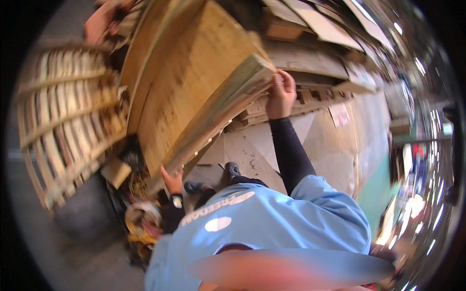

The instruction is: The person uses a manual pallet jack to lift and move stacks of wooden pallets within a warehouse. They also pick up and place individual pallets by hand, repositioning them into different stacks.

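Note:
A large wooden panel (189, 82) with a thick timber batten (221, 114) along its near edge slants up in front of me. At the batten's upper right end, my right hand (281, 95) is closed round the corner. My left hand (173, 181) grips the batten's lower left end, thumb up against the near side, the other fingers partly hidden. Both arms wear dark sleeves. Small pale bits, perhaps nail ends, stick out along the batten's underside.
A slatted pallet (73, 114) stands tilted at the left. Sheets of board are piled on pallets (310, 58) at the far right. Flat cardboard (252, 150) lies by my feet. A blurred reddish shape, perhaps another person's arm (102, 23), shows at the far left. Yellow clutter (141, 223) sits beside my left arm.

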A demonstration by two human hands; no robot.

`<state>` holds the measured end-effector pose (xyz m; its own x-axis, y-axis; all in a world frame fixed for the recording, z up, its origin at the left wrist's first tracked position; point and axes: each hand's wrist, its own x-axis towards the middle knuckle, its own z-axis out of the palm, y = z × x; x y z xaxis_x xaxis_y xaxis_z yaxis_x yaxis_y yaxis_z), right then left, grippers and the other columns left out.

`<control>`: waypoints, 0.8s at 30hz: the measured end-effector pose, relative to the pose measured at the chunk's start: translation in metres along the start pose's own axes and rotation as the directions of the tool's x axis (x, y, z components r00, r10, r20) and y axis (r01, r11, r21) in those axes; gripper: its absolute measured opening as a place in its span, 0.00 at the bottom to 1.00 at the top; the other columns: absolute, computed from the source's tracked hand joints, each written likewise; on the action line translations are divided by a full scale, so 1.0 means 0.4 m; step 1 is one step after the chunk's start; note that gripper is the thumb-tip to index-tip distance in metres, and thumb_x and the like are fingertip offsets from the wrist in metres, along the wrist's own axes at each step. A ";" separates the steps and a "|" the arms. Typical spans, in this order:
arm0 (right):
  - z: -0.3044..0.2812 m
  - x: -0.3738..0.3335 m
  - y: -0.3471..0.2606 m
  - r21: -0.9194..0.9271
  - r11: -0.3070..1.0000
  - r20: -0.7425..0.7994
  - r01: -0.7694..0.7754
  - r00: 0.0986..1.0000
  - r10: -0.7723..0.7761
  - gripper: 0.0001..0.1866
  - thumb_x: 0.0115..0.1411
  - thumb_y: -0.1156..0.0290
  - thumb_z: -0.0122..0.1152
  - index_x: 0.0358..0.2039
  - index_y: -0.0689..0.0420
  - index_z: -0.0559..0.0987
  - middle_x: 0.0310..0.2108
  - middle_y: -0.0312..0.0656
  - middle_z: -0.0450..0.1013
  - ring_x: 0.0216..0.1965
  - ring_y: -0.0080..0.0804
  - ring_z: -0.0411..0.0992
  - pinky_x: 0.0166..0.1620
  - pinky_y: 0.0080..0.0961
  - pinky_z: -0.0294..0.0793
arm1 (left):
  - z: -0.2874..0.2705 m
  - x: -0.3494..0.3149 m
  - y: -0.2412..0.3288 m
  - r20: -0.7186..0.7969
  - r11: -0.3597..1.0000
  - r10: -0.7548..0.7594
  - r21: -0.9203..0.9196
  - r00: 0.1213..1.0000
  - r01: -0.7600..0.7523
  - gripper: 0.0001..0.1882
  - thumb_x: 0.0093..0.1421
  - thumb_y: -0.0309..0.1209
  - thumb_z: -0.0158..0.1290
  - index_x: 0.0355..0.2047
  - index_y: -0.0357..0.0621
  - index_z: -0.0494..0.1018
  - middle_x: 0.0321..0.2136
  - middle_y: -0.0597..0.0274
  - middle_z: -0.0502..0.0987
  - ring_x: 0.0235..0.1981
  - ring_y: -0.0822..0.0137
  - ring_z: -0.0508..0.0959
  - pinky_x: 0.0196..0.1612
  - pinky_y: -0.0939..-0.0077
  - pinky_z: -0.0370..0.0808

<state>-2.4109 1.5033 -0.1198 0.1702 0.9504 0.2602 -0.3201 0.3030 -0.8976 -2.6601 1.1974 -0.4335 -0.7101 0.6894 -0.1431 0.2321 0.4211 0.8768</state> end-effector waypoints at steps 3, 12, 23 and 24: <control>0.006 0.021 -0.021 -0.008 1.000 -0.001 0.016 1.000 -0.016 0.08 0.62 0.70 0.60 0.39 0.60 0.77 0.37 0.37 0.74 0.35 0.23 0.71 0.41 0.21 0.72 | 0.041 0.036 0.069 -0.050 0.467 -0.598 -0.833 0.800 0.297 0.48 0.58 0.57 0.51 0.67 0.43 0.44 0.67 0.49 0.48 0.66 0.52 0.54 0.65 0.54 0.54; 0.058 0.003 -0.073 -0.207 0.977 -0.084 -0.045 0.996 0.029 0.10 0.59 0.65 0.66 0.32 0.54 0.73 0.30 0.39 0.76 0.28 0.25 0.74 0.24 0.23 0.74 | 0.099 0.167 0.211 0.345 -0.240 -0.838 -0.929 0.423 0.281 0.51 0.49 0.58 0.55 0.69 0.58 0.45 0.69 0.53 0.44 0.68 0.43 0.46 0.60 0.26 0.37; 0.315 -0.021 -0.192 -0.433 0.887 -0.030 0.164 0.980 -0.195 0.18 0.56 0.55 0.68 0.27 0.55 0.71 0.24 0.34 0.71 0.26 0.23 0.71 0.27 0.23 0.71 | -0.041 0.250 0.206 0.347 -0.280 -0.875 -0.932 0.338 0.232 0.39 0.45 0.41 0.57 0.57 0.45 0.56 0.58 0.48 0.58 0.57 0.50 0.60 0.57 0.43 0.55; 0.357 -0.023 -0.203 -0.439 0.881 -0.014 0.175 0.979 -0.202 0.18 0.56 0.55 0.68 0.27 0.55 0.71 0.24 0.34 0.71 0.26 0.22 0.71 0.27 0.21 0.70 | -0.084 0.260 0.215 0.400 -0.311 -0.843 -0.908 0.360 0.281 0.45 0.43 0.45 0.56 0.62 0.48 0.53 0.63 0.46 0.49 0.62 0.46 0.52 0.59 0.37 0.45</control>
<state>-2.5198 1.4798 0.0014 0.2445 0.8686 0.4310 0.1567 0.4032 -0.9016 -2.7363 1.2853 -0.3577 -0.1853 0.1287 -0.9742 -0.8751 -0.4726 0.1040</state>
